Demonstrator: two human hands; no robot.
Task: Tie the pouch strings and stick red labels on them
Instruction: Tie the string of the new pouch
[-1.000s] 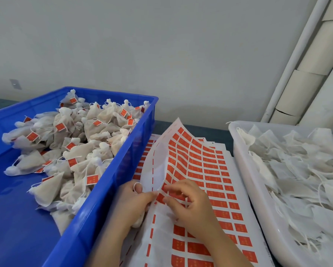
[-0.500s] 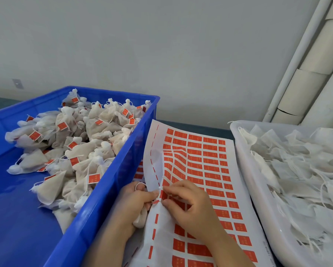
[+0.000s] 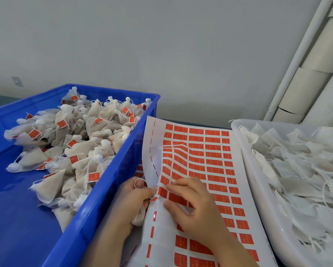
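Label [image 3: 154,199] lies btwn both thumbs, nearer L hand [image 3: 132,203] gripping pouch [image 3: 139,218]; R hand [image 3: 194,207] pinches sheet [image 3: 157,143].

A label sheet [image 3: 200,151] lies at centre on the table. At its 9 o'clock stands a crate [image 3: 111,182] with tied pouches [image 3: 88,143] piled in it. At 3 o'clock, just beside the sheet, is a tray [image 3: 244,160] of loose pouches [image 3: 296,160]. At 6 o'clock the right hand [image 3: 196,205] lies on the sheet; the left hand [image 3: 134,201], at the sheet's left edge, holds a pouch [image 3: 140,218]. At 1 o'clock, a pipe [image 3: 296,58] and cardboard tubes [image 3: 306,87] stand behind the tray.
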